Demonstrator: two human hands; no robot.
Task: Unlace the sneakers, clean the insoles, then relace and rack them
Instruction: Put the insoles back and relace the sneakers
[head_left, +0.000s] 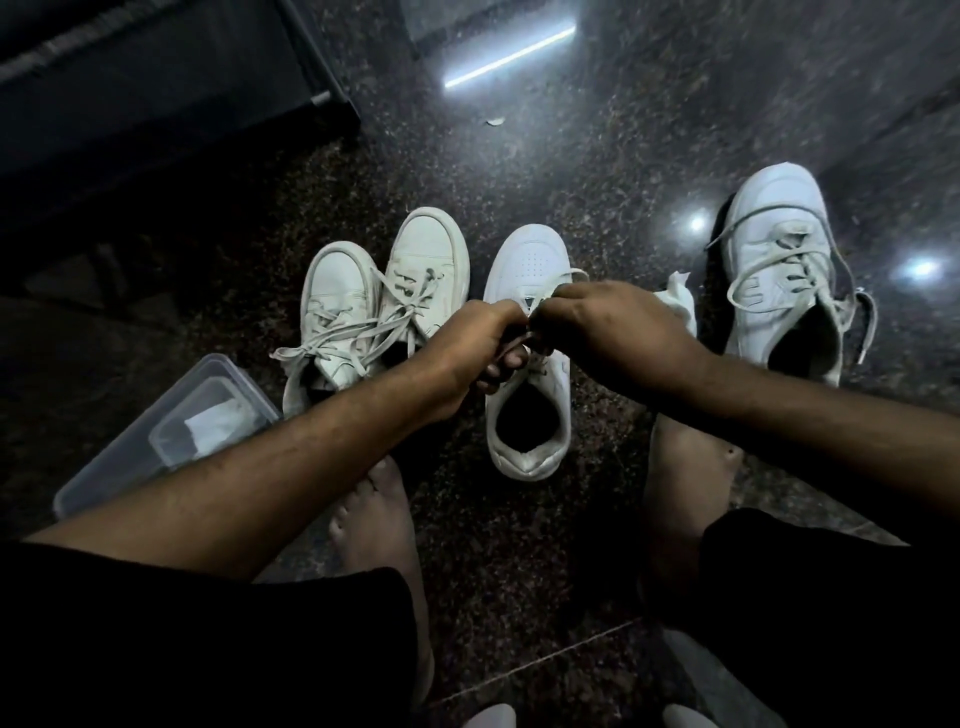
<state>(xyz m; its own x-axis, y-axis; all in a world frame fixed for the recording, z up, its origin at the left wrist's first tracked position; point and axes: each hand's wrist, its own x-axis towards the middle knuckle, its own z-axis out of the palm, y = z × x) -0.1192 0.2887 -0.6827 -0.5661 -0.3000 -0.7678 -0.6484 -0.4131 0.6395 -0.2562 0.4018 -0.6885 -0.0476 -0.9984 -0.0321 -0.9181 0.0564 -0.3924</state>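
Observation:
A white sneaker (527, 260) stands on the dark floor in the middle, toe pointing away from me. Over its tongue my left hand (475, 345) and my right hand (608, 327) meet, fingers curled, each pinching the sneaker's white lace (574, 272). To the left a pair of off-white laced sneakers (384, 296) lean against each other. Another white sneaker (779, 260) with loose laces stands at the right. A crumpled white wipe (680, 299) lies between it and my right hand.
A clear plastic box (130, 447) holding a white cloth sits at the left under my forearm. My bare feet (374, 519) rest near the sneakers. A dark piece of furniture (156, 78) fills the top left. The floor is polished dark stone.

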